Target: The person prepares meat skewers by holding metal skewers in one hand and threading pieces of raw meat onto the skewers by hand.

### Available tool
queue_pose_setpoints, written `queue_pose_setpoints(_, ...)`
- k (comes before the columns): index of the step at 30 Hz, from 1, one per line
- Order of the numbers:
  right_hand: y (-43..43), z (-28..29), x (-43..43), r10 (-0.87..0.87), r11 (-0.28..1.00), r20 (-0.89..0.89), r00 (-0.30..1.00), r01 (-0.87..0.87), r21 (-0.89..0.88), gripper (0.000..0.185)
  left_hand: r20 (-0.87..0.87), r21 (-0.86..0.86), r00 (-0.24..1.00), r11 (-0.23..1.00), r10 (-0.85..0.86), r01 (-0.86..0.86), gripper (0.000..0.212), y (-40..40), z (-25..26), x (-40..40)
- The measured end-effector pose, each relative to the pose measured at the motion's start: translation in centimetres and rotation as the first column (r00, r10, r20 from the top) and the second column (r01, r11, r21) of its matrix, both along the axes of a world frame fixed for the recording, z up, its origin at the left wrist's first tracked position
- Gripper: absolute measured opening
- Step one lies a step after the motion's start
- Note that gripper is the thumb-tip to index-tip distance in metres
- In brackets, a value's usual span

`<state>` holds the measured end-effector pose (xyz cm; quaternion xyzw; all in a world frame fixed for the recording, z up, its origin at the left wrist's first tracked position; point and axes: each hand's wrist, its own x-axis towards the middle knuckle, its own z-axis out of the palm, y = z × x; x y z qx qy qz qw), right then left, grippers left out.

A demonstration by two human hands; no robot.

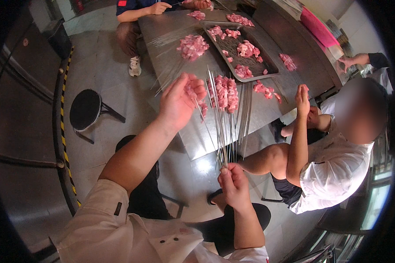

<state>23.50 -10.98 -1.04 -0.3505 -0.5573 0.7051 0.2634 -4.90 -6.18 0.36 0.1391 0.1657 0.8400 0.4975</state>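
Note:
My right hand [236, 186] grips the lower ends of a fanned bundle of thin metal skewers [224, 149], held over the near edge of the table. Close to the tip of one skewer, my left hand [181, 100] has its fingers curled around a piece of raw meat [191, 89]; the fingers partly hide it. Several loaded meat skewers [224, 93] lie side by side on the tabletop, behind the fanned bundle. Bare metal skewers [246, 111] rest just right of them. A heap of raw meat pieces [193, 48] sits beyond my left hand.
A metal tray [261, 54] holds scattered meat on the steel table [191, 138]. At the right sits a person in a white shirt [335, 174]; another person's hand [160, 8] works at the far end. A round stool [85, 109] stands left. A pink basket [319, 28] is at the back right.

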Motion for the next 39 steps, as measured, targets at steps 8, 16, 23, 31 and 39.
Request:
queue_pose_setpoints(8,0.0,-0.4,0.2,0.022,1.0,-0.021,1.0,-0.022,0.004,0.008,-0.142,-0.071,0.986,0.994,-0.086,0.077,0.024,-0.2,-0.5,1.0)
queue_pose_setpoints(16,0.4,-0.2,0.3,0.011,1.0,0.024,1.0,-0.011,0.001,0.009,-0.124,-0.099,0.965,0.971,-0.231,0.22,0.034,0.2,-0.1,0.5)
queue_pose_setpoints(23,-0.2,-0.4,0.0,0.0,1.0,0.003,1.0,0.0,-0.021,0.008,-0.118,-0.051,0.983,0.99,-0.138,0.133,0.031,0.8,-1.5,1.9)
queue_pose_setpoints(31,-0.3,-0.6,-0.3,-0.08,0.996,0.006,0.997,0.079,0.044,0.008,-0.21,-0.215,0.972,0.975,-0.104,0.058,0.026,0.1,-1.0,4.1)
queue_pose_setpoints(39,0.2,-1.6,-1.0,-0.118,0.986,0.037,0.992,0.113,0.122,0.01,-0.079,-0.2,0.984,0.97,-0.159,0.141,0.028,-0.2,-1.1,5.4)
